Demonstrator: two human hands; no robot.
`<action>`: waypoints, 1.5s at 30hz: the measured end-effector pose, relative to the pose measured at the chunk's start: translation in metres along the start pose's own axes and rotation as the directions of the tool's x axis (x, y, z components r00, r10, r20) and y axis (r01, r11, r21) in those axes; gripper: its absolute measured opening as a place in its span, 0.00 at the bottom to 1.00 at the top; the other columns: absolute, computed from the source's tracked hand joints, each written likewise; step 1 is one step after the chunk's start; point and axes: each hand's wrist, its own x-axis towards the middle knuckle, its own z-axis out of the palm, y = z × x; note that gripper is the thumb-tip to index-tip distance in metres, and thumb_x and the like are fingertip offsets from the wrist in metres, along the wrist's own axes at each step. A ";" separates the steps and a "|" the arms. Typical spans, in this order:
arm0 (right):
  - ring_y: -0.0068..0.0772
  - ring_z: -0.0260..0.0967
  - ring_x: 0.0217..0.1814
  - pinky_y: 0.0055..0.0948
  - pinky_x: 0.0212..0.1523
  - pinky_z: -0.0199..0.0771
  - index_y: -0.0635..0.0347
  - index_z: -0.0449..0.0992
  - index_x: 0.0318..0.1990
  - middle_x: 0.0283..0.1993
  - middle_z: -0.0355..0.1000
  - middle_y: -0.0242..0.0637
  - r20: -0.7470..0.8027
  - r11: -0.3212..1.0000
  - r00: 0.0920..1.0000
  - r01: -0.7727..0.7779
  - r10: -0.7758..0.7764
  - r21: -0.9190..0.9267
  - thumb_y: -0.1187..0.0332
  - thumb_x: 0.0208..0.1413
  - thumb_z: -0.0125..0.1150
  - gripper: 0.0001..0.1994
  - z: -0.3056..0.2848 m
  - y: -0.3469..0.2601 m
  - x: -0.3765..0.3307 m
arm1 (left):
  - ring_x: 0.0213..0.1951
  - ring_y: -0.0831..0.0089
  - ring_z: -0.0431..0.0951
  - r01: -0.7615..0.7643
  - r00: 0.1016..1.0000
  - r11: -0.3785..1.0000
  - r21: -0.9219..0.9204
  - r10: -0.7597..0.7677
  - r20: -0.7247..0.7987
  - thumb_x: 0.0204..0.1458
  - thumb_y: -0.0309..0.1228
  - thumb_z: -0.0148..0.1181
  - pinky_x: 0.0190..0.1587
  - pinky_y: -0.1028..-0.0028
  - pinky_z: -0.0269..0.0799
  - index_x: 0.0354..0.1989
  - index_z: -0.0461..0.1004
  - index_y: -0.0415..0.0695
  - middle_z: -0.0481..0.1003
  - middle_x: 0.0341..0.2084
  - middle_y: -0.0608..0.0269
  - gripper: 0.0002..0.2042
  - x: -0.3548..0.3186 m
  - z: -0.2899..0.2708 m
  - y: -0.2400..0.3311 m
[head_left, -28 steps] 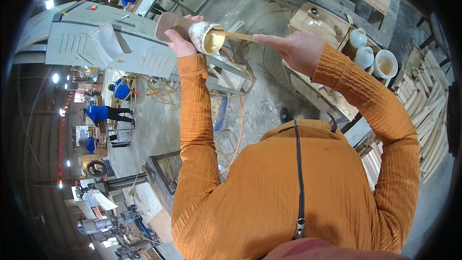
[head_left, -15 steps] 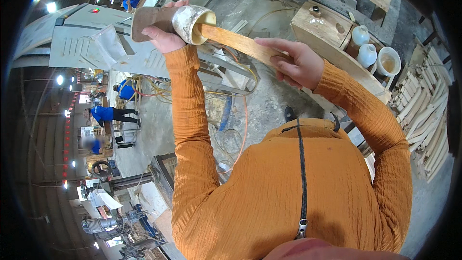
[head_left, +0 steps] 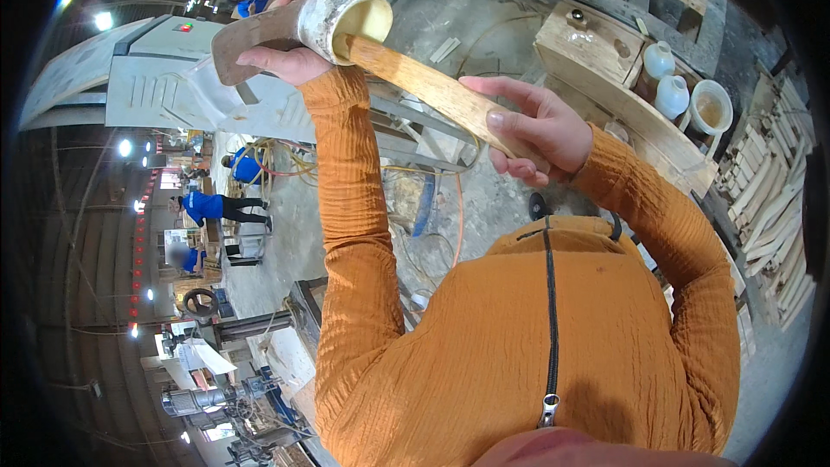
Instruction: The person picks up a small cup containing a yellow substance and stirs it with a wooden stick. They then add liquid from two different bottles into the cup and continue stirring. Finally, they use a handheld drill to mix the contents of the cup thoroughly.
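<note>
My left hand (head_left: pixel 298 66) grips a smeared white cup (head_left: pixel 322 22) and a curved brown piece (head_left: pixel 251 41) that adjoins it; how the two are joined is hidden. The cup lies tilted, its round mouth facing right with a pale yellow inside. One end of a flat wooden stick (head_left: pixel 415 76) reaches into the cup's mouth. The stick's other end is in my right hand (head_left: pixel 549 128), thumb on top and fingers around and along it. Both hands are held in front of me, above the concrete floor.
At right, a wooden box (head_left: pixel 588 43) stands beside white jugs (head_left: pixel 672 95) and a white bucket (head_left: pixel 711 105). Wood strips (head_left: pixel 769 199) are piled at far right. A grey metal machine (head_left: pixel 147 86) is at left. Hoses (head_left: pixel 460 216) lie on the floor; people in blue (head_left: pixel 203 206) work farther off.
The brown piece and cup have shifted slightly up and tilted more, showing more of the cup's inside. My right thumb now lies on top of the stick. The whole view has shifted slightly.
</note>
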 end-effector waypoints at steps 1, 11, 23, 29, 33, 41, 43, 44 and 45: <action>0.16 0.57 0.14 0.16 0.10 0.55 0.48 0.52 0.62 0.20 0.66 0.38 0.007 0.999 1.000 -0.011 0.010 0.035 0.67 0.58 0.45 0.24 0.001 0.001 -0.001 | 0.35 0.52 0.75 -0.001 1.000 1.000 0.002 0.001 0.020 0.43 0.69 0.36 0.44 0.52 0.70 0.36 0.69 0.37 0.74 0.28 0.46 0.40 0.002 0.001 0.000; 0.18 0.53 0.13 0.13 0.06 0.51 0.44 0.52 0.62 0.21 0.61 0.35 0.074 0.903 0.997 -0.033 0.001 0.428 0.71 0.57 0.46 0.25 0.020 0.018 0.000 | 0.41 0.50 0.73 -0.030 0.994 0.948 -0.318 0.061 0.091 0.47 0.64 0.41 0.45 0.50 0.69 0.41 0.70 0.43 0.74 0.33 0.49 0.33 -0.003 0.003 -0.014; 0.16 0.56 0.17 0.13 0.11 0.58 0.31 0.51 0.62 0.30 0.66 0.39 0.448 0.399 0.871 -0.344 -0.203 0.850 0.64 0.63 0.35 0.20 0.013 0.045 0.044 | 0.46 0.55 0.69 -0.225 0.970 0.953 -0.203 0.200 -0.139 0.50 0.61 0.39 0.49 0.56 0.66 0.42 0.65 0.42 0.70 0.39 0.50 0.31 -0.010 -0.001 -0.046; 0.14 0.59 0.19 0.13 0.13 0.61 0.29 0.49 0.62 0.32 0.66 0.37 0.385 0.382 0.901 -0.290 -0.201 0.877 0.63 0.64 0.32 0.20 -0.014 0.072 0.105 | 0.45 0.58 0.69 -0.166 0.899 0.986 -0.001 0.151 -0.411 0.51 0.61 0.35 0.51 0.60 0.64 0.43 0.62 0.38 0.68 0.39 0.46 0.32 -0.029 -0.046 -0.058; 0.11 0.55 0.16 0.11 0.10 0.55 0.29 0.47 0.63 0.29 0.65 0.32 0.274 0.472 0.961 -0.224 -0.038 0.853 0.63 0.63 0.34 0.21 -0.032 0.083 0.127 | 0.45 0.62 0.68 0.051 0.712 0.999 0.005 -0.033 -0.701 0.56 0.54 0.32 0.52 0.63 0.63 0.42 0.61 0.40 0.66 0.42 0.54 0.26 -0.037 -0.108 -0.060; 0.16 0.55 0.11 0.13 0.07 0.53 0.34 0.49 0.63 0.26 0.68 0.33 -0.237 0.920 0.957 -0.066 0.168 0.386 0.64 0.60 0.41 0.23 -0.115 0.114 0.159 | 0.53 0.57 0.65 0.536 0.045 0.637 -0.553 -0.676 -0.735 0.50 0.55 0.40 0.54 0.54 0.61 0.52 0.62 0.45 0.63 0.53 0.58 0.29 -0.169 -0.262 -0.099; 0.22 0.61 0.12 0.18 0.08 0.58 0.39 0.49 0.63 0.25 0.69 0.38 -0.424 0.980 0.883 -0.192 0.198 0.058 0.66 0.58 0.43 0.25 -0.145 0.112 0.169 | 0.50 0.59 0.67 0.604 -0.016 0.549 -0.578 -0.717 -0.697 0.49 0.52 0.42 0.52 0.57 0.63 0.50 0.63 0.46 0.65 0.50 0.58 0.26 -0.227 -0.313 -0.081; 0.24 0.63 0.13 0.21 0.08 0.60 0.43 0.49 0.63 0.25 0.70 0.40 -0.522 0.965 0.838 -0.242 0.156 -0.100 0.68 0.56 0.42 0.25 -0.171 0.112 0.164 | 0.49 0.60 0.68 0.633 -0.058 0.485 -0.603 -0.747 -0.662 0.49 0.52 0.42 0.51 0.58 0.64 0.50 0.64 0.46 0.66 0.49 0.58 0.26 -0.243 -0.314 -0.078; 0.26 0.65 0.14 0.23 0.09 0.63 0.47 0.49 0.62 0.25 0.71 0.43 -0.595 0.918 0.798 -0.303 0.097 -0.257 0.70 0.55 0.41 0.25 -0.193 0.112 0.158 | 0.48 0.61 0.69 0.655 -0.088 0.430 -0.622 -0.774 -0.627 0.49 0.52 0.43 0.50 0.59 0.66 0.49 0.64 0.47 0.67 0.48 0.59 0.25 -0.253 -0.313 -0.075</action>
